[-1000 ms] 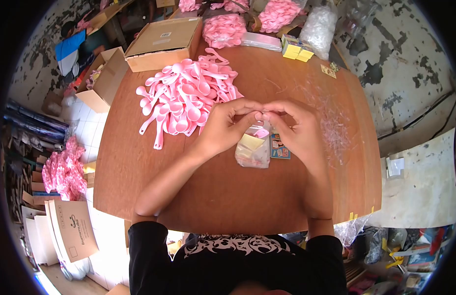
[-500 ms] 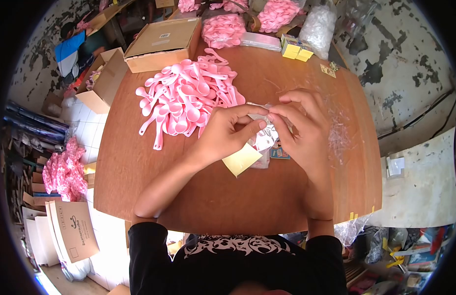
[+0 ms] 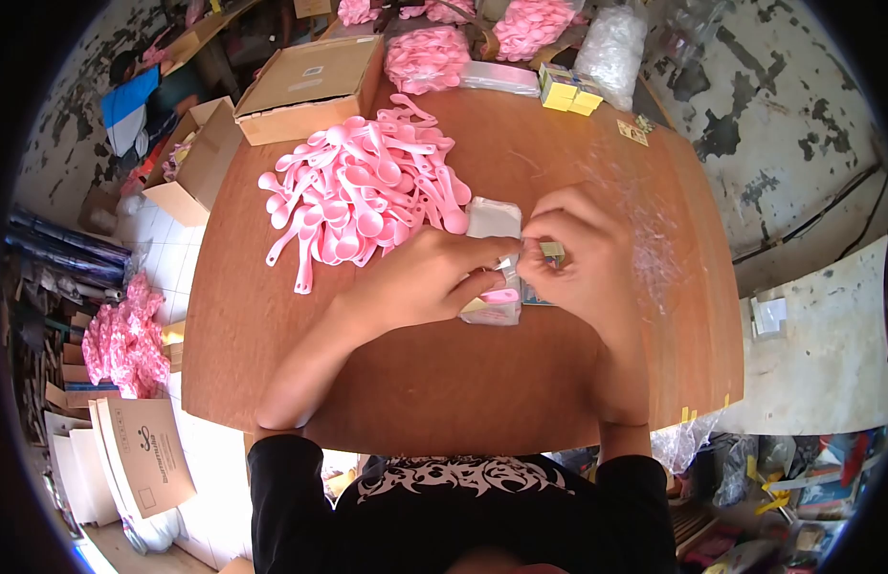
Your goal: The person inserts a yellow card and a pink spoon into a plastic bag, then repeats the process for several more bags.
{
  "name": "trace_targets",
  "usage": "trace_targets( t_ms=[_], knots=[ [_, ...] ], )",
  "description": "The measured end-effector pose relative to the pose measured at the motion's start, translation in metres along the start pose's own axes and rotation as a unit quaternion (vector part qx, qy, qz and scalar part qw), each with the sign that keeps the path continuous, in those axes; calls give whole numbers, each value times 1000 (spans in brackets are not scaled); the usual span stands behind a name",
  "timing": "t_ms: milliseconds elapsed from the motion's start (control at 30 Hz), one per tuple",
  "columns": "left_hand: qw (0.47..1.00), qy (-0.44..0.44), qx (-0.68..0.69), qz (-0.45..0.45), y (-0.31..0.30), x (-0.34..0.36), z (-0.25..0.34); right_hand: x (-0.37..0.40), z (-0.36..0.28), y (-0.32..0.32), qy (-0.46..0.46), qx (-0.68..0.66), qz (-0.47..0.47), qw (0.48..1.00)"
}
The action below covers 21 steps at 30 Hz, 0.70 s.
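Observation:
My left hand (image 3: 430, 277) pinches a small clear plastic bag (image 3: 507, 266) between thumb and index finger. A pink spoon (image 3: 501, 297) and a bit of yellow card (image 3: 475, 305) show just below those fingertips; whether they are inside the bag is hard to see. Close beside it, my right hand (image 3: 573, 251) is curled, with thumb and fingers pressed together at the bag's edge. Under both hands lies a stack of clear plastic bags (image 3: 495, 216), with a printed card (image 3: 551, 253) partly hidden by my right hand. To the left spreads a heap of pink spoons (image 3: 363, 191).
A closed cardboard box (image 3: 310, 81), a bag of pink spoons (image 3: 427, 59), small yellow boxes (image 3: 570, 91) and a bulging clear bag (image 3: 611, 57) line the table's far side. Thin clear strips (image 3: 654, 258) lie scattered on the right. A person (image 3: 138, 105) is at the far left.
The bag has tilted, so the yellow card is now mostly hidden and a pink spoon shows. My right hand's fingers have curled in. My left hand is slightly lower.

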<state>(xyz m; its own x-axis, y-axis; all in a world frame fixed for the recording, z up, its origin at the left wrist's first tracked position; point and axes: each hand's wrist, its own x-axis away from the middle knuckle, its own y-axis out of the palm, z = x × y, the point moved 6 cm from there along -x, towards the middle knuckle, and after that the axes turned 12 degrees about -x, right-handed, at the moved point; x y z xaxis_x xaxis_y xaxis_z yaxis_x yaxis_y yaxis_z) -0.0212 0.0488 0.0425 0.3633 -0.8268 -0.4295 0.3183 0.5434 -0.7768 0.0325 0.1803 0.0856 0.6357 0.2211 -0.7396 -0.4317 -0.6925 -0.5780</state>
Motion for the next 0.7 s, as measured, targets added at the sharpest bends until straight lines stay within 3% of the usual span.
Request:
trace_targets(
  t_ms=[33,100,167,233,267,333,367,433,467,533,567,633,700],
  knots=[
    [1000,2,2,-1,-1,0,1,0,0,-2,2,3,1,1000],
    [993,-29,108,45,-7,0,0,4,15,-18,108,-194,106,969],
    [987,-22,142,66,-6,1,0,7,21,-32,103,-219,135,961],
    [967,-29,217,135,-15,2,0,18,45,-49,150,-493,225,827],
    [957,-78,236,152,-11,5,-8,21,56,-60,151,-491,224,828],
    [947,-91,256,174,-10,3,-10,28,86,-79,122,-661,173,720],
    [936,-104,274,195,-11,3,-13,44,117,-95,122,-661,172,720],
    [935,-123,272,189,-9,4,-19,96,193,-93,349,-514,116,775],
    [941,-132,262,168,-5,3,-22,105,198,-86,349,-514,116,775],
    [950,-134,232,160,-4,1,-21,120,198,-88,349,-232,118,900],
    [950,-133,231,163,-4,0,-21,124,195,-89,334,-80,115,932],
    [954,-117,218,167,-1,-1,-21,115,169,-84,283,221,99,928],
    [950,-124,237,162,7,0,-26,89,129,-63,351,47,74,932]
  ],
)
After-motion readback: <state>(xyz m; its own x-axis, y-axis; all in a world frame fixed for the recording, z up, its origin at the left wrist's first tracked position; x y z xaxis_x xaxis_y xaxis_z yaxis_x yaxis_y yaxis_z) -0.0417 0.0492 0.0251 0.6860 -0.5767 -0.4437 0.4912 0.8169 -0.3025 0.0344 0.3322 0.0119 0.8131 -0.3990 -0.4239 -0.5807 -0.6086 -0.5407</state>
